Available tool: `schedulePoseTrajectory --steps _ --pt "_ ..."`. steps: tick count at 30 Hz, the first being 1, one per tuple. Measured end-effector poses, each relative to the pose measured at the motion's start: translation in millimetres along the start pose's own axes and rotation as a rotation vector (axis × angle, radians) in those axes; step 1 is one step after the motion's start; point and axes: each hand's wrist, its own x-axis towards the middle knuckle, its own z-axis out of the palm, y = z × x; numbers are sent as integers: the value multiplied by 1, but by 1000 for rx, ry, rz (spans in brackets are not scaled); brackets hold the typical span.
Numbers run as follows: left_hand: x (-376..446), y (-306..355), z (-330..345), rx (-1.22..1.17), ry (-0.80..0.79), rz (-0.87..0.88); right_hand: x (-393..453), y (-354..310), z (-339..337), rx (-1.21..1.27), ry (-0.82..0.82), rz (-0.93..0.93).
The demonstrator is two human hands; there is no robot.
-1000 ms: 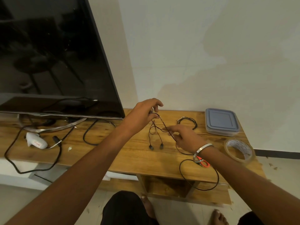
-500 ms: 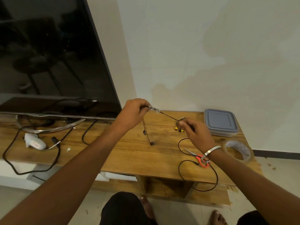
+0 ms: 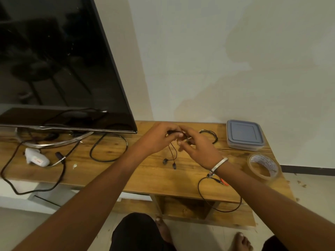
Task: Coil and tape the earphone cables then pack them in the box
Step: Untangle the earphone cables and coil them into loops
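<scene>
**Black earphone cable being coiled, box not yet opened**

Black earphone cable (image 3: 173, 153) is being gathered above the wooden worktop (image 3: 145, 171), near its back edge. The left hand (image 3: 159, 137) is pinching a bunch of it between thumb and fingertips, so that grip is closed on the cable. The right hand (image 3: 197, 147) is meeting it from the other side; its thumb and first finger seem to be working the same bunch while the other fingers are spreading loosely, though exactly what they are holding is hard to make out. Two earbuds (image 3: 169, 163) are dangling below the hands, close to the wood, possibly touching it.

Judging by this, the coiling of this pair is underway and no tape is on it yet. A second cable, already wound into a small ring (image 3: 211, 134), is lying just right of the hands; whether it is taped cannot be told. The tape roll (image 3: 263, 167) is sitting untouched near the right edge, and orange-handled scissors (image 3: 223, 182) are peeking out beside the right forearm.

The grey-lidded box (image 3: 243, 134) is standing at the back right corner with its lid on. Its contents are not showing, and packing appears to be waiting.
</scene>
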Motion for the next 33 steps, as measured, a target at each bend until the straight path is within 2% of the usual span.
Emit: schedulePoseTrajectory --steps 5,11,16,21,25,29,33 --pt "-6 -12 -1 -8 60 -36 4 15 -12 -126 180 69" --pt "-16 -27 -8 -18 136 -95 -4 31 -29 -143 288 163" --pt "-26 -42 -8 21 132 -153 -7 32 -32 -120 284 176" --pt "-28 -48 1 87 -87 -273 -4 27 -26 -108 178 112" --pt "-20 -30 14 -141 -100 -248 0 16 -20 -158 67 3" --pt "-6 -4 32 -373 -134 -155 2 9 -18 -201 54 -74" --pt "-5 -5 33 -339 -52 -167 1 13 -29 -208 159 -26"
